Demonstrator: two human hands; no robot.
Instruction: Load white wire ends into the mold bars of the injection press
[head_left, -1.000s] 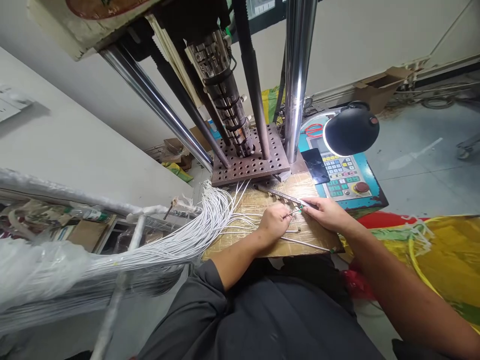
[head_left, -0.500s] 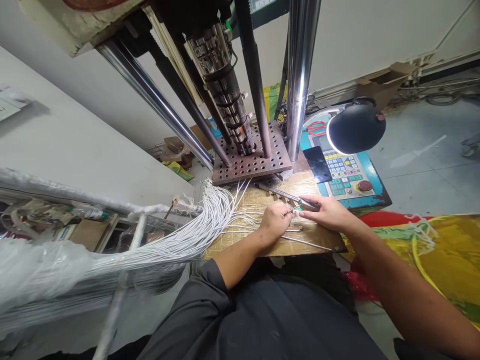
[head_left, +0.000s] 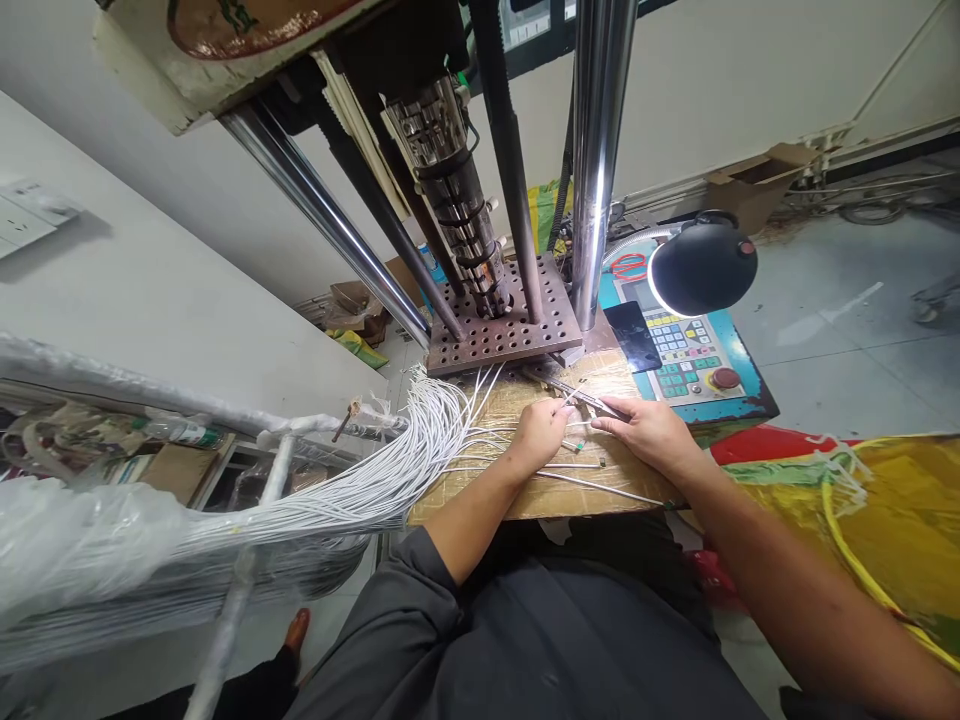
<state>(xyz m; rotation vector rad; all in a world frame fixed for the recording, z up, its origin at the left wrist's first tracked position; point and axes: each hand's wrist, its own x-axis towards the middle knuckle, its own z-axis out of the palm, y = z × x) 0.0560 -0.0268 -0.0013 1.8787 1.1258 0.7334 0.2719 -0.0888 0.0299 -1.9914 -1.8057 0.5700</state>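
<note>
On the tape-covered work board (head_left: pixel 465 495), my left hand (head_left: pixel 541 435) is closed in a pinch on the end of a white cable (head_left: pixel 571 396). My right hand (head_left: pixel 651 432) has its thumb and fingers around the near end of a long, narrow metal bar (head_left: pixel 566 386). The bar slants back toward the perforated press plate (head_left: pixel 487 352). Between and below the hands lie several loose cable ends, one with a green tip (head_left: pixel 580 446). A thick bundle of white cables (head_left: pixel 420 445) comes in from the left.
A vertical press with chrome columns (head_left: pixel 600 150) stands behind the board. To the right are a round black lamp (head_left: pixel 705 265), a control panel (head_left: pixel 686 350) and a dark tablet (head_left: pixel 634 335). A wrapped rail (head_left: pixel 277 465) supports the bundle. Yellow sacking (head_left: pixel 892 490) lies at right.
My right fingers, spread around a small green-tipped part before, have drawn together on the bar's end. My left hand has shifted slightly left with a cable end. The camera view has shifted slightly.
</note>
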